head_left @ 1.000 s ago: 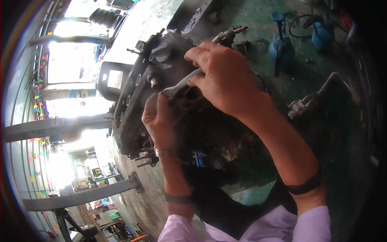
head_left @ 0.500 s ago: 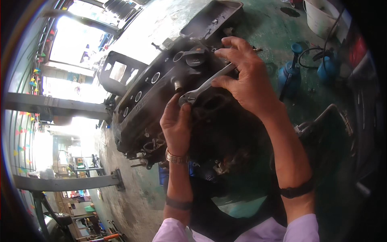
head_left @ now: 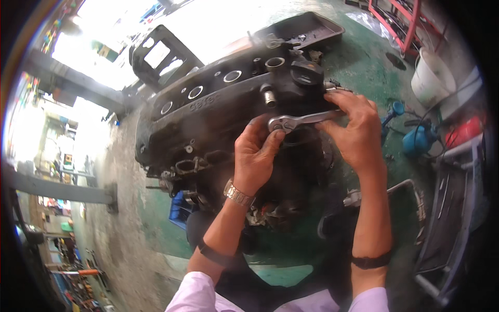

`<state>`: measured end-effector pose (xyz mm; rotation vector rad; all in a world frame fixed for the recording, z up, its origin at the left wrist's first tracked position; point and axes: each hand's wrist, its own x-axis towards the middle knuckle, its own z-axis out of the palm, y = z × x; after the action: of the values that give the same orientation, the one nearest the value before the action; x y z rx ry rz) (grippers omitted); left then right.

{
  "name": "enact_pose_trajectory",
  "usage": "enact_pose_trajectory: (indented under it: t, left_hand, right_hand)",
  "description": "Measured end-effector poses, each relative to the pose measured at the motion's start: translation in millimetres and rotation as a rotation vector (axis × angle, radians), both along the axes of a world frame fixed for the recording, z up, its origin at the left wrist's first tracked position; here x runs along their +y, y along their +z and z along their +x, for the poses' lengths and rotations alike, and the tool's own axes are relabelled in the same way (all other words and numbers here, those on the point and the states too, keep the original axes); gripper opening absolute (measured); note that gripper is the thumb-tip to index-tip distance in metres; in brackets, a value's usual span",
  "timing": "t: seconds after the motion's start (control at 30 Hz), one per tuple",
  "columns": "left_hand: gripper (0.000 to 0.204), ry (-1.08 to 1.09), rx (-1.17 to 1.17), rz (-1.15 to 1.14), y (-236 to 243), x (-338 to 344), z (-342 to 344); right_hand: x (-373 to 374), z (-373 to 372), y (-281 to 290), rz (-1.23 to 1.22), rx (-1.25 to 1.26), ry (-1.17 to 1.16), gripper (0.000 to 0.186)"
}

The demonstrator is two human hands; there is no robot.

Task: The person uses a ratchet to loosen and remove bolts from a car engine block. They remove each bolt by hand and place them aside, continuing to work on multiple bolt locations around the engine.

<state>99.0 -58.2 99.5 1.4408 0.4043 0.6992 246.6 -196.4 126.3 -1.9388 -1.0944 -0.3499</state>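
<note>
A silver ratchet wrench point(head_left: 304, 119) lies level between my hands, in front of a dark engine point(head_left: 218, 112). My left hand point(head_left: 255, 151) pinches the round ratchet head between thumb and fingers. Around the handle's far end, my right hand point(head_left: 356, 130) is closed, thumb below and fingers above. Whatever sits under the ratchet head is hidden. Just behind the head, a short metal pipe stub point(head_left: 269, 99) sticks out of the engine's valve cover. To its right is a black oil filler cap point(head_left: 306, 74), and several round ringed holes run along the cover.
A dark metal tray point(head_left: 317, 34) with small parts lies beyond the engine. On the right are a white bucket point(head_left: 431, 78), blue bottles point(head_left: 416, 140), a red tool cart point(head_left: 397, 23) and a grey rack point(head_left: 452, 208). A blue crate point(head_left: 179, 208) sits low at the left.
My view has swung so the engine appears further left and more level. The ratchet wrench has turned from slanting to nearly horizontal. My right fingers, spread before, have come down around its handle.
</note>
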Motion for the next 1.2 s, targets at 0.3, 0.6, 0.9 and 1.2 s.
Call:
enact_pose_trajectory:
  t: [0.3, 0.6, 0.9, 1.2]
  left_hand:
    - [0.022, 0.054, 0.003, -0.066, 11, 19, -33]
    - [0.022, 0.149, -0.011, -0.082, 4, 36, -57]
    - [0.014, 0.148, -0.039, -0.161, -6, 40, -62]
    - [0.013, 0.127, -0.058, -0.219, -10, 33, -61]
  right_hand:
    - [10, -22, -1, -0.133, -0.016, -0.031, 0.02]
    - [10, -27, -9, -0.192, -0.014, -0.004, 0.021]
    - [0, -44, -9, -0.167, 0.424, 0.119, 0.017]
    - [21, -84, -4, -0.052, 0.939, 0.182, 0.016]
